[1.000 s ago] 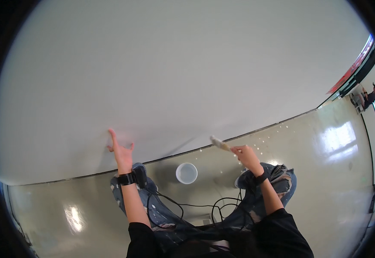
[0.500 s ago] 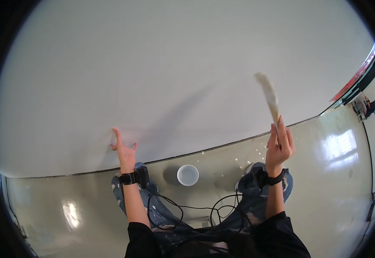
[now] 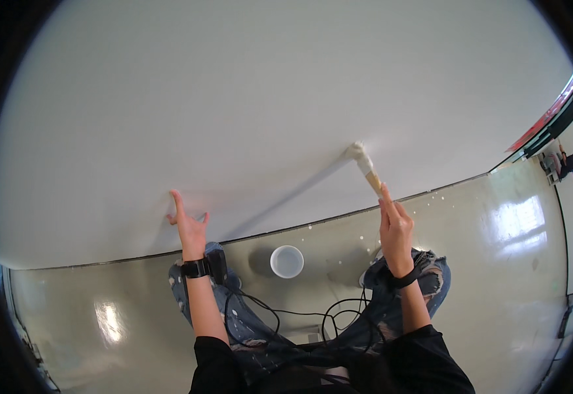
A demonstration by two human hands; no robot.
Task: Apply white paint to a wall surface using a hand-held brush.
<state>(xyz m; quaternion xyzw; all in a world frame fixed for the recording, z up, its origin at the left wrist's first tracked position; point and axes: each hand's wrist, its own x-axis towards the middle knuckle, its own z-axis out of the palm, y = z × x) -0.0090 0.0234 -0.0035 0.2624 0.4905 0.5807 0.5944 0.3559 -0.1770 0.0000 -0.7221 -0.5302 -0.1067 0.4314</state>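
A paintbrush [image 3: 370, 173] with a pale wooden handle is gripped in my right hand [image 3: 397, 230]. Its whitish bristles meet the white wall [image 3: 267, 98], where the brush's long shadow starts. My left hand [image 3: 189, 227] holds nothing; its fingers are spread, with a fingertip against or very near the lower part of the wall. Between my knees a white round tub [image 3: 287, 262] stands on the floor; its inside looks pale, and I cannot tell what it contains.
Black cables [image 3: 299, 316] loop between my legs. White spots dot the glossy floor [image 3: 496, 282] near the wall's base. Far off at the right edge, a person in dark clothing [image 3: 571, 159] is visible beside a bright window.
My right hand has moved left and swung the paintbrush left and down, bringing its bristles to the wall. My left hand has barely moved.
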